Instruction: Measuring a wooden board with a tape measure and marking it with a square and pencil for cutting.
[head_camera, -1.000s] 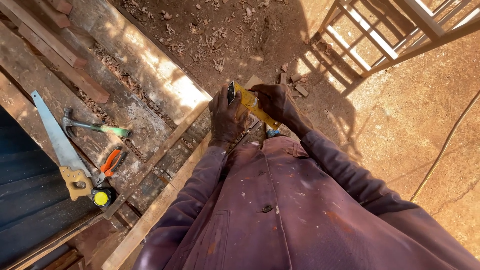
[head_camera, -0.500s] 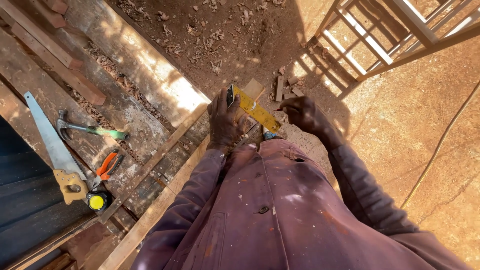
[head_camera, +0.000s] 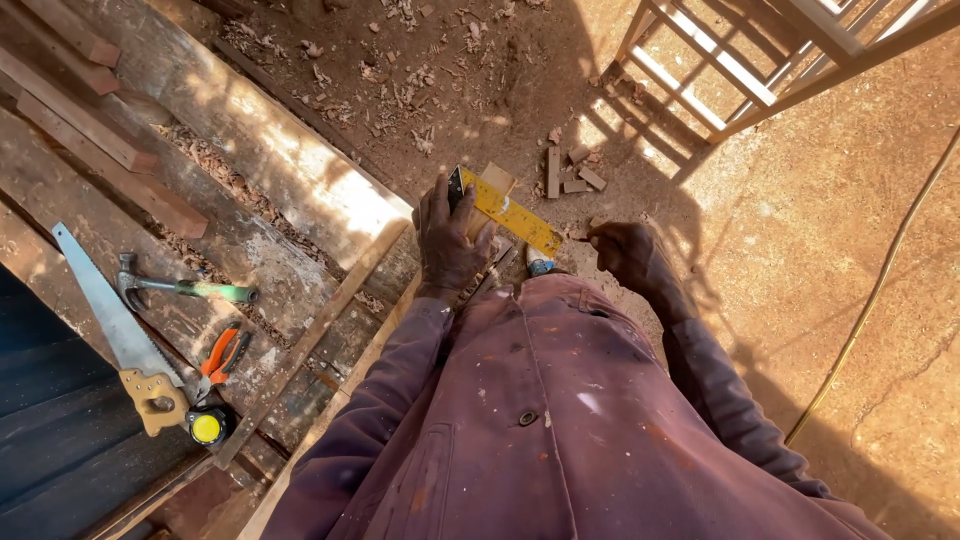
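The left hand (head_camera: 452, 240) presses down on a yellow square (head_camera: 510, 212), its fingers (head_camera: 432, 205) spread flat over the dark stock end and the wood beneath, so the square's blade runs out from under the fingertips toward the right, slanting down across a plank (head_camera: 330, 415) that reaches back along the person's left side; the plank's pale end (head_camera: 495, 180) shows just past the blade. The right hand (head_camera: 625, 255) hangs apart from the square, just beyond the blade's far tip, its fingers curled together and seemingly pinching something thin, too small and shadowed to tell what. Both sleeves belong to a stained maroon coat (head_camera: 540, 420) that fills the lower middle. On the worn counter (head_camera: 250, 150) to the left lie a handsaw (head_camera: 110, 325) with a wooden grip, a hammer (head_camera: 185, 288) with a green handle, orange pliers (head_camera: 225, 352) and a yellow tape measure (head_camera: 207, 428) just beside the saw's grip, all well apart from the hands. Wood shavings (head_camera: 215, 165) are strewn along the counter, small offcuts (head_camera: 570, 170) lie on the red dirt floor (head_camera: 830, 220) near the plank's end, and a slatted timber frame (head_camera: 760, 60) stands at the upper right
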